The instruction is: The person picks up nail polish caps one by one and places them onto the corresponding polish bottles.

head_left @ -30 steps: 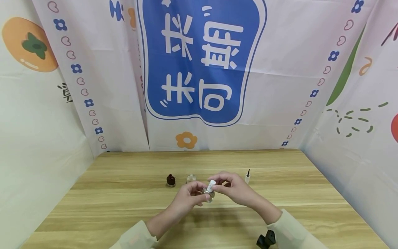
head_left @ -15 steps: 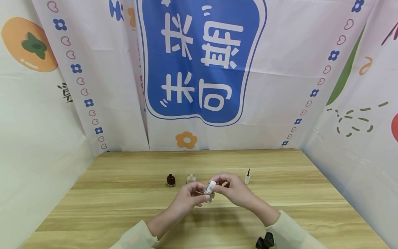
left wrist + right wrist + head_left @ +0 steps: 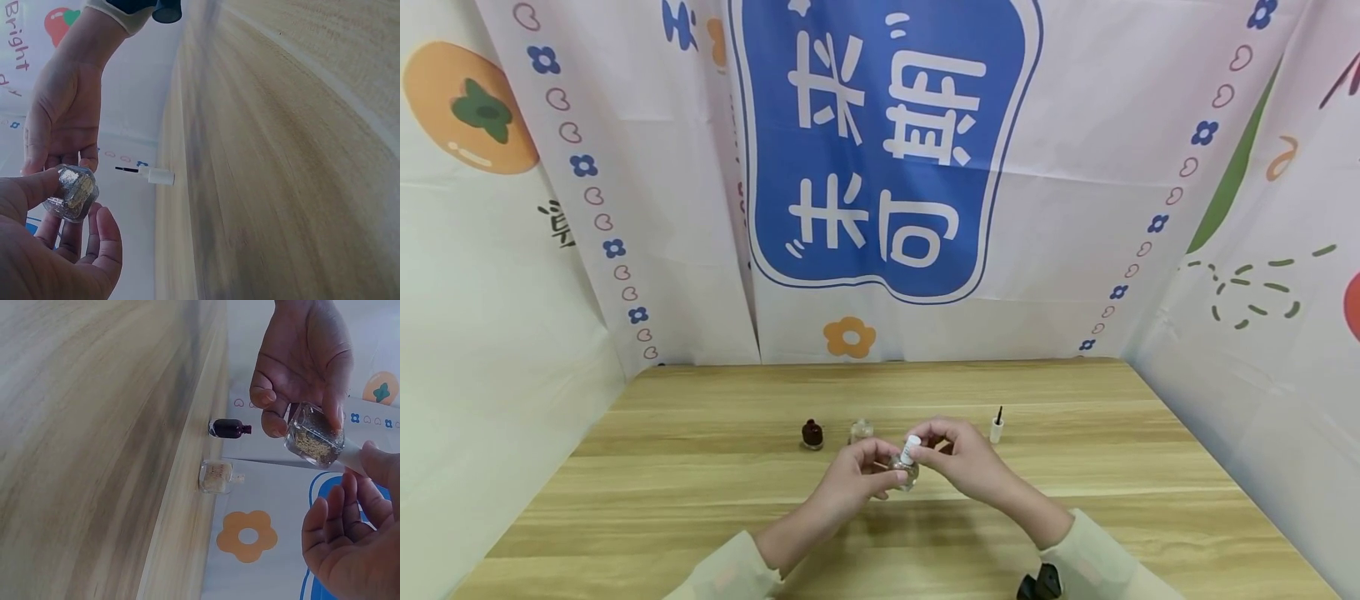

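While both arms are reaching over the counter (image 3: pixel 700 517), the person's left hand (image 3: pixel 853 475) is holding a small glitter bottle (image 3: pixel 312 442), its thumb and fingers pinching the clear glass from opposite sides. The bottle is hanging above the wood, leaning a little, with a white cap (image 3: pixel 908 452) sitting at its neck. The right hand (image 3: pixel 962 458) is pinching that cap between thumb and fingers, the remaining fingers curving loosely away. From where I am standing, I cannot tell whether the cap is screwed down or only resting there. Behind the hands, a dark red bottle (image 3: pixel 812 434) and a pale bottle (image 3: pixel 215 477) are standing on the counter, both showing bare necks, and beyond the right hand a loose brush cap (image 3: pixel 996 431) is standing with its brush pointing up. What is worrying me is the grip: smooth glass is sitting in a light pinch, so a hard twist could be spinning the bottle through the left fingers. Should the cap be coming loose while the bottle is tilting, polish could be running onto skin and wood. One careless swing of the right hand could also be toppling the brush cap.
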`<state>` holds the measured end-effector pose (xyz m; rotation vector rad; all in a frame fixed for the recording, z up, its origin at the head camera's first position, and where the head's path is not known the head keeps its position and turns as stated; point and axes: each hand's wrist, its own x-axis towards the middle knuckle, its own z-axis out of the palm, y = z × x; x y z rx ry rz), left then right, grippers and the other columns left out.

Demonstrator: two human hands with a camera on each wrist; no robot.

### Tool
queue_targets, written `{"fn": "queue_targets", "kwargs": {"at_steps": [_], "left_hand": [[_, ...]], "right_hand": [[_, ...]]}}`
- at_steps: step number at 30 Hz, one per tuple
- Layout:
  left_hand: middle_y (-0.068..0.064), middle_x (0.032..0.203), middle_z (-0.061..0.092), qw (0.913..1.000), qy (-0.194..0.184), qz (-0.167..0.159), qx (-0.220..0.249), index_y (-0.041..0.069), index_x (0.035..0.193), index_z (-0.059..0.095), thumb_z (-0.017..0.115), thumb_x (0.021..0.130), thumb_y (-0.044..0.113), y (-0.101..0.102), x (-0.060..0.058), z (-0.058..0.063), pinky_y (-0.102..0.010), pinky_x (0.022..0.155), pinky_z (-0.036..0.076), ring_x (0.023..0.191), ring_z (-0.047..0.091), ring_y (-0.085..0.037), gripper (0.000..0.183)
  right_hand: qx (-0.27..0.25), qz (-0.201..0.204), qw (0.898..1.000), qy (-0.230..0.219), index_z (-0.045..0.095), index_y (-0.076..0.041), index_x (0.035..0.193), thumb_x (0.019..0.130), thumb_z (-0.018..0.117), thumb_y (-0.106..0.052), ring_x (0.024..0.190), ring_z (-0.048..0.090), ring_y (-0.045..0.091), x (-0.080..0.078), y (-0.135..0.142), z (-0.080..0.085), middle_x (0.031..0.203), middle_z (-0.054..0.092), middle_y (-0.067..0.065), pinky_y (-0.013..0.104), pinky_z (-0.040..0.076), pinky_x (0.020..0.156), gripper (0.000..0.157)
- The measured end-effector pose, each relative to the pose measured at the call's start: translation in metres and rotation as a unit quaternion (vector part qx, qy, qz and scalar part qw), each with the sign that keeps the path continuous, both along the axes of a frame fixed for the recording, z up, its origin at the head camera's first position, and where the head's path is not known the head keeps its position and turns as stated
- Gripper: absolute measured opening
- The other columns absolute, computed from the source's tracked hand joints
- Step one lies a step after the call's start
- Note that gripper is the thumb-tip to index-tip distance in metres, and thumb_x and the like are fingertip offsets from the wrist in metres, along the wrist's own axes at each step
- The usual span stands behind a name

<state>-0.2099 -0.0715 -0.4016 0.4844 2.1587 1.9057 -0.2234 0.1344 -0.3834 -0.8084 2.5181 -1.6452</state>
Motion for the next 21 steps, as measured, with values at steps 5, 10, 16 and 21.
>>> {"fn": "queue_targets", "kwargs": {"at_steps": [5,10,16,21], "left_hand": [[-0.005,0.096,0.062,1.0000,0.004,0.003,0.004,-0.003,0.110,0.061,0.072,0.087,0.011,0.0009,0.0005,-0.0008,-0.030,0.069,0.053,0.081,0.059,-0.016,0.029],[-0.005,0.096,0.062,0.9999,0.005,0.008,0.004,-0.003,0.111,0.061,0.072,0.087,0.010,0.0009,0.0006,-0.0003,-0.031,0.069,0.053,0.081,0.059,-0.016,0.030],[-0.006,0.096,0.061,0.9999,0.002,0.014,0.005,-0.002,0.111,0.061,0.073,0.086,0.012,0.0007,0.0010,0.0013,-0.028,0.069,0.053,0.081,0.058,-0.016,0.031],[-0.006,0.096,0.062,0.9998,0.005,0.020,0.008,-0.003,0.111,0.061,0.074,0.085,0.012,0.0010,-0.0003,0.0006,-0.027,0.069,0.052,0.081,0.058,-0.016,0.032]], "right_hand": [[-0.001,0.002,1.000,0.003,0.068,-0.009,0.107,0.093,0.067,-0.021,0.086,0.058,0.019,0.0013,-0.0005,0.0010,0.093,0.063,0.001,0.030,0.052,0.072,0.018],[-0.005,-0.003,1.000,-0.003,0.067,-0.006,0.108,0.093,0.067,-0.021,0.086,0.057,0.019,0.0021,-0.0011,0.0016,0.093,0.063,0.002,0.029,0.051,0.072,0.021],[-0.002,-0.014,1.000,0.000,0.066,-0.008,0.103,0.093,0.067,-0.024,0.085,0.058,0.018,0.0014,-0.0015,0.0002,0.092,0.063,0.001,0.030,0.052,0.071,0.019],[-0.006,-0.016,1.000,-0.001,0.066,-0.009,0.102,0.093,0.067,-0.026,0.085,0.058,0.019,0.0012,-0.0019,-0.0008,0.091,0.063,0.001,0.030,0.052,0.070,0.019]]}}
